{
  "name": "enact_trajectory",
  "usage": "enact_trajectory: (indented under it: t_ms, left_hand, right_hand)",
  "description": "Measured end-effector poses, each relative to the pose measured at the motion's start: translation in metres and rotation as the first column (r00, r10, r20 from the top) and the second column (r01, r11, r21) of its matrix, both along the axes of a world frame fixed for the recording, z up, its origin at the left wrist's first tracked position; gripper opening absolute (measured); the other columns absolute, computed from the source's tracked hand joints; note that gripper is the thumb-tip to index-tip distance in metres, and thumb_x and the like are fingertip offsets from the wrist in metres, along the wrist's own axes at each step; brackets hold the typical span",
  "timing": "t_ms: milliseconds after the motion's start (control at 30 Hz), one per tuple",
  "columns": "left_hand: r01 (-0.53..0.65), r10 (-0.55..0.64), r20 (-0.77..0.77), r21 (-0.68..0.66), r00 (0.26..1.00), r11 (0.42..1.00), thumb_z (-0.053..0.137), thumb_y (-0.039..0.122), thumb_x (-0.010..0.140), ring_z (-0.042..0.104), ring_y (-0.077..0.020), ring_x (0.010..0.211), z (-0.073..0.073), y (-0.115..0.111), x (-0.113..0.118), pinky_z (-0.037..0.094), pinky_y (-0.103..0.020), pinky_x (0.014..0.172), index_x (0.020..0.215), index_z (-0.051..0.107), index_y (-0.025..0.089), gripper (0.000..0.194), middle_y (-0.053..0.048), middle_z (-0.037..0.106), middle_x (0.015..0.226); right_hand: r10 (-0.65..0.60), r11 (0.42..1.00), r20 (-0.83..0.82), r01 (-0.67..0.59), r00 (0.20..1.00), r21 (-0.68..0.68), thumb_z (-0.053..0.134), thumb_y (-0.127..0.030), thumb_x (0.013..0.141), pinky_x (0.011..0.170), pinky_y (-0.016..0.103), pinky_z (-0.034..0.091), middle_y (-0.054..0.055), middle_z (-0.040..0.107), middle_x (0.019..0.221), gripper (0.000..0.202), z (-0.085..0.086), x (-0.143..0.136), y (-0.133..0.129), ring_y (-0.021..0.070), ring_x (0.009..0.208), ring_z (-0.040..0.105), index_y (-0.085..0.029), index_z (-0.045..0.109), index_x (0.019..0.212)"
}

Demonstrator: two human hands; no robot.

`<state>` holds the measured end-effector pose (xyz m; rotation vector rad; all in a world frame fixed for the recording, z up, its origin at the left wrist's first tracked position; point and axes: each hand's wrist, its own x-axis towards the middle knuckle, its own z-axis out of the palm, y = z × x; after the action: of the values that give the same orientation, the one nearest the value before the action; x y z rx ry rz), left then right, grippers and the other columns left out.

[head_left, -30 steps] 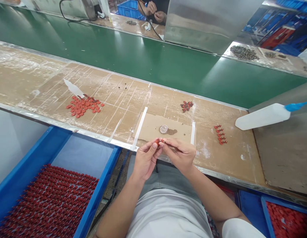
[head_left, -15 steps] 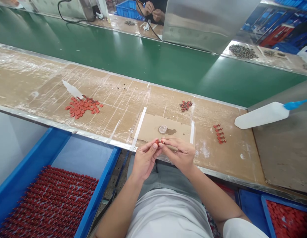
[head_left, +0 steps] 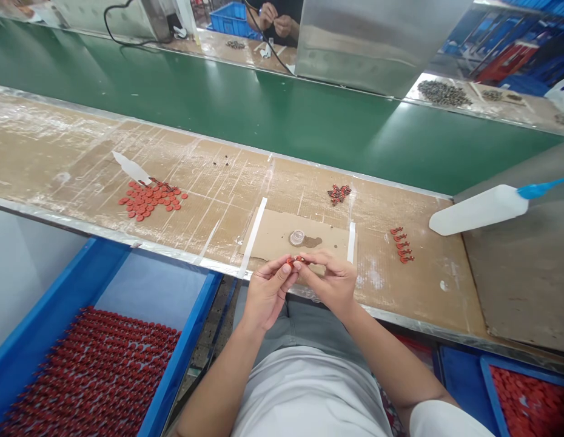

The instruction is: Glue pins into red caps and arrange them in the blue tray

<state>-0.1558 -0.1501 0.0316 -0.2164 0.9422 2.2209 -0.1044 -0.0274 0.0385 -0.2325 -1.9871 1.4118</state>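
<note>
Over the front edge of the workbench, my left hand point(head_left: 269, 291) pinches a small red disc point(head_left: 290, 262) between thumb and fingers. Fingertip to fingertip with it, my right hand point(head_left: 331, 282) pinches a small red-and-dark part point(head_left: 299, 259) against the disc; fingers hide much of both. Just beyond my hands a small clear round cup point(head_left: 297, 237) stands on a taped cardboard sheet point(head_left: 277, 227), beside a wet brown stain. A small pile of red-and-dark parts point(head_left: 339, 194) lies behind the sheet. To the right, several assembled red pieces point(head_left: 402, 245) lie in a column.
Loose red discs point(head_left: 148, 199) and a white pointed strip point(head_left: 131, 167) lie left. A white bottle with blue nozzle point(head_left: 482, 211) lies right. Blue trays hold rows of red pieces point(head_left: 95, 364) and red parts point(head_left: 530, 394). Beyond the green belt point(head_left: 245, 103), another person's hands point(head_left: 277, 21) work.
My hands stay together in nearly the same spot, with the right fingers slightly shifted around the small part. The whole view has moved slightly.
</note>
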Motion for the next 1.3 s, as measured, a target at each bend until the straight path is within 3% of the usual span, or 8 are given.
enact_trajectory:
  t_ms: [233, 533, 933, 1300]
  left_hand:
    - [0.018, -0.018, 0.011, 0.016, 1.000, 1.000, 0.076, 0.016, 0.069, 0.070, -0.0100, 0.080, -0.0010, -0.0005, 0.0001, 0.055, -0.014, 0.074, 0.086, 0.074, 0.017, 0.017, -0.004, 0.075, 0.088]
    - [0.018, -0.018, 0.016, -0.011, 1.000, 1.000, 0.077, 0.018, 0.068, 0.070, -0.0134, 0.087, -0.0013, 0.0020, 0.0006, 0.055, -0.017, 0.077, 0.090, 0.072, 0.015, 0.023, -0.005, 0.074, 0.090]
    - [-0.020, 0.019, 0.047, 0.004, 0.999, 1.000, 0.076, 0.017, 0.069, 0.070, -0.0086, 0.079, -0.0020, 0.0033, 0.0007, 0.054, -0.014, 0.075, 0.083, 0.069, 0.014, 0.016, -0.003, 0.074, 0.084]
    - [-0.062, 0.062, 0.063, -0.008, 0.996, 0.998, 0.079, 0.021, 0.065, 0.070, -0.0109, 0.081, -0.0044, 0.0052, 0.0018, 0.055, -0.018, 0.078, 0.076, 0.068, 0.013, 0.017, -0.003, 0.074, 0.083]
  right_hand:
    - [0.026, 0.997, 0.004, -0.025, 1.000, -0.069, 0.075, -0.016, 0.070, 0.062, 0.029, 0.053, 0.002, 0.073, 0.078, 0.025, -0.0036, -0.0013, 0.0006, 0.0137, 0.066, 0.064, -0.025, 0.072, 0.093]
    - [-0.004, 1.000, 0.010, 0.005, 1.000, -0.018, 0.074, -0.019, 0.071, 0.061, 0.029, 0.052, 0.002, 0.072, 0.078, 0.022, -0.0033, -0.0023, 0.0013, 0.0137, 0.065, 0.063, -0.024, 0.072, 0.092]
    - [-0.015, 1.000, 0.005, 0.015, 1.000, 0.011, 0.074, -0.017, 0.070, 0.063, 0.030, 0.055, 0.002, 0.073, 0.080, 0.022, -0.0046, -0.0032, 0.0001, 0.0147, 0.067, 0.065, -0.025, 0.071, 0.091]
    - [-0.052, 0.997, 0.009, 0.051, 0.999, 0.058, 0.074, -0.020, 0.071, 0.069, 0.033, 0.058, 0.003, 0.073, 0.082, 0.021, -0.0047, -0.0035, -0.0016, 0.0167, 0.070, 0.067, -0.025, 0.071, 0.091]
